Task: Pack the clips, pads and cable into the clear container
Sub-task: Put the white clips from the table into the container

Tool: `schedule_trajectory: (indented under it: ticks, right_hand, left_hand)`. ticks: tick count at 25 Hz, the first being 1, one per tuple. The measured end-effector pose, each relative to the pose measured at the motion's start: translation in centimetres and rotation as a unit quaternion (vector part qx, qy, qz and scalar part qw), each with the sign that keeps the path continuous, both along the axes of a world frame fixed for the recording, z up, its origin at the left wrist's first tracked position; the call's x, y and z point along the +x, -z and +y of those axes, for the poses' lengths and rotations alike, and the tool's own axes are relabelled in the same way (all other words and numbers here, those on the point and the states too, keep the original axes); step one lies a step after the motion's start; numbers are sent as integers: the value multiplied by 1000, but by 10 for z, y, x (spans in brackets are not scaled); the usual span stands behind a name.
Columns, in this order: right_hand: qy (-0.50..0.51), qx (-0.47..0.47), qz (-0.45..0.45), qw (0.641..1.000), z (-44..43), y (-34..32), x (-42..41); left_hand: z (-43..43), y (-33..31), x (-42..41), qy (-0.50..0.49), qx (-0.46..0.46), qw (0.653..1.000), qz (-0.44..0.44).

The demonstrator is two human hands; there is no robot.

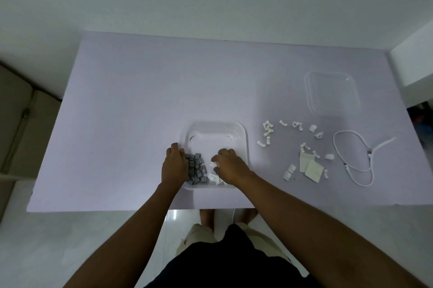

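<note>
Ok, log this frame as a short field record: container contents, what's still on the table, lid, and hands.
container: clear container, open, on the table
inside: grey clips piled at its left; a few white clips beside them
still out: white clips, square pads, white cable, all right of the container
lid: clear lid, far right, off
left hand: on container's left edge
right hand: inside the container, closed on white clips

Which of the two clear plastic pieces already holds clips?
The clear container between the left hand and right hand: grey clips are piled inside. The clear lid at far right lies empty.
</note>
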State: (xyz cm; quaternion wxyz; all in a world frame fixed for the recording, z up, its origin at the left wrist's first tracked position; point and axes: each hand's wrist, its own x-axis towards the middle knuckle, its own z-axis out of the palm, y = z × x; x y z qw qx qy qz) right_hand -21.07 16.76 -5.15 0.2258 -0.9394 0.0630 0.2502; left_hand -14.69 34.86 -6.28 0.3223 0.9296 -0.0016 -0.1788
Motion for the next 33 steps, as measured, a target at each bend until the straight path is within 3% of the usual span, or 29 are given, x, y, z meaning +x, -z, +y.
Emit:
schedule_trajectory:
  ticks: [3,14,18,20,22,25,28,33]
  right_hand:
    - [-3,2,40,999,2,6,-4]
    - [1,3,32,999,-9,-2,-10]
    - [128,90,-131,979,-22,-28,-8]
    - [235,111,-242,935,-46,-40,-17]
    - [302,79,-287,905,-82,-38,-38]
    - [329,5,-210,921,-143,-18,-91]
    - [285,-31,-124,950,-179,5,-135]
    - [262,2,-141,955,-202,20,-163]
  left_hand:
    - [-1,-1,0,0,7,1000,-1]
    - [-11,-2,12,-18,8,1000,7]
    - [-26,-24,21,-4,95,992,-78]
    - [-44,-42,24,19,52,986,-157]
    - [-70,-58,21,47,-26,978,-202]
    - [-130,-69,1,136,-125,962,-200]
    - [-179,-64,-22,206,-154,956,-139]
    - [-227,-46,-59,282,-129,947,-85]
